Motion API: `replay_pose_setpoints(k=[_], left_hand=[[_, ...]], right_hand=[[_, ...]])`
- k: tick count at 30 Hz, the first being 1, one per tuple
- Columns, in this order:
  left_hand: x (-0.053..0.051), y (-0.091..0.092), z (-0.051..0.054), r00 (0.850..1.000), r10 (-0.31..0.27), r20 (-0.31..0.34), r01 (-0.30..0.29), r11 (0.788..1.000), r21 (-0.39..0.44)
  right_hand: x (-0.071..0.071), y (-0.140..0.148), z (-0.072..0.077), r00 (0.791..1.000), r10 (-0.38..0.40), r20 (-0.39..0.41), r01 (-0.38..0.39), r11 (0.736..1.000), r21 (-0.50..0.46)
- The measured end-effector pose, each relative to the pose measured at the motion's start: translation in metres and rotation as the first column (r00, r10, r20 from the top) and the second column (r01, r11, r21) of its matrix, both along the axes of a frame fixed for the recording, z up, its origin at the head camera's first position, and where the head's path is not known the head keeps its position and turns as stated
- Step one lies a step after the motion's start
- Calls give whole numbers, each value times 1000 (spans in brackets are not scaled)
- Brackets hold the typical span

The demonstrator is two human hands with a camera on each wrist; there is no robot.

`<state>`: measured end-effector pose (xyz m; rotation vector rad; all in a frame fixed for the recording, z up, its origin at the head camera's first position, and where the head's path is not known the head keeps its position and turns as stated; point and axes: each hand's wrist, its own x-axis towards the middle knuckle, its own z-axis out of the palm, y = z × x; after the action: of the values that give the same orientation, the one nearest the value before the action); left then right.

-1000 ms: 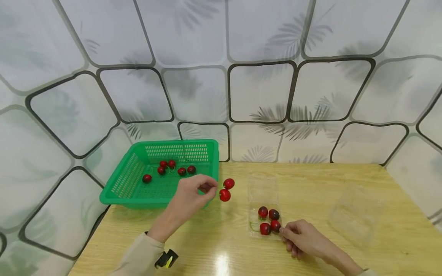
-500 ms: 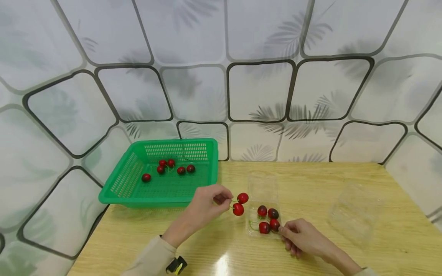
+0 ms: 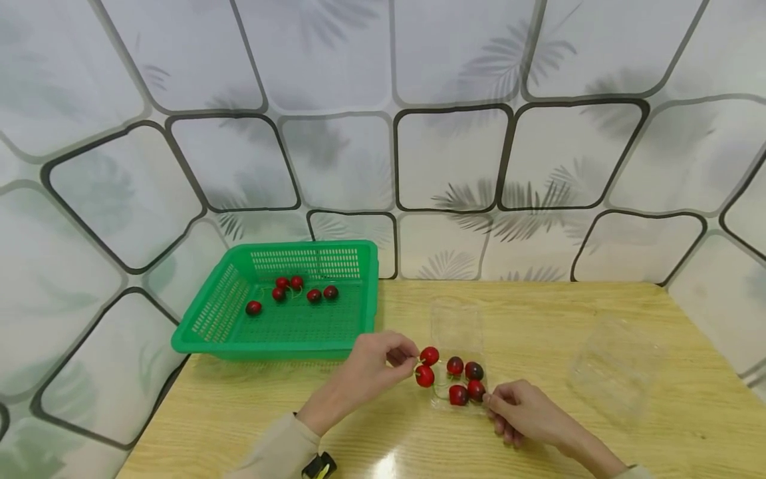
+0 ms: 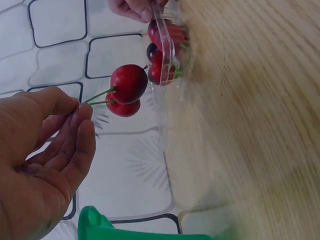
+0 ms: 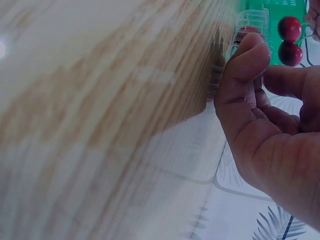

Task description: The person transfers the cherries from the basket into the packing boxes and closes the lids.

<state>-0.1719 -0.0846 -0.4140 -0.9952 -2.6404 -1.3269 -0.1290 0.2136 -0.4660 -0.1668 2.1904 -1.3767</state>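
Only head view shows 6 basketed cherries (image 3: 278, 294); left grip (image 3: 372, 367) pinches 2 cherry stems (image 4: 101, 95), right grip (image 3: 528, 412) box (image 3: 457, 336).

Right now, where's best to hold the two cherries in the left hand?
Probably pinch the thin green stems, coming from the basket side, like the left hand does: they stick out that way, and the round, smooth cherries might slip.

My wood-grain table (image 3: 538, 309), seen from above.
On its yellowish top I have a green basket (image 3: 272, 349) at my left, an open clear box (image 3: 456, 322) near the middle, and a second clear container (image 3: 616, 372) at my right.
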Motion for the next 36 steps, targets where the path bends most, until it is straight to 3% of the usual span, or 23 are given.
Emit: replay_pose_setpoints(k=[5,12,19,23,36], left_hand=[[2,5,-7,999,-16,35,17,1000,-20],[2,14,-16,999,-36,12,36,998,-46],[2,23,-21,997,-70,34,71,996,-50],[1,26,-22,997,-83,1,83,995,-61],[1,32,-27,995,-100,-11,97,981,-167]], right_hand=[[1,0,-2,1000,2,1,-2,1000,-3],[3,0,-4,1000,2,-4,-2,1000,11],[2,0,-5,1000,7,-7,-6,1000,6],[2,0,-5,1000,5,-5,-5,1000,5],[0,-1,-4,1000,-5,-12,5,1000,8]])
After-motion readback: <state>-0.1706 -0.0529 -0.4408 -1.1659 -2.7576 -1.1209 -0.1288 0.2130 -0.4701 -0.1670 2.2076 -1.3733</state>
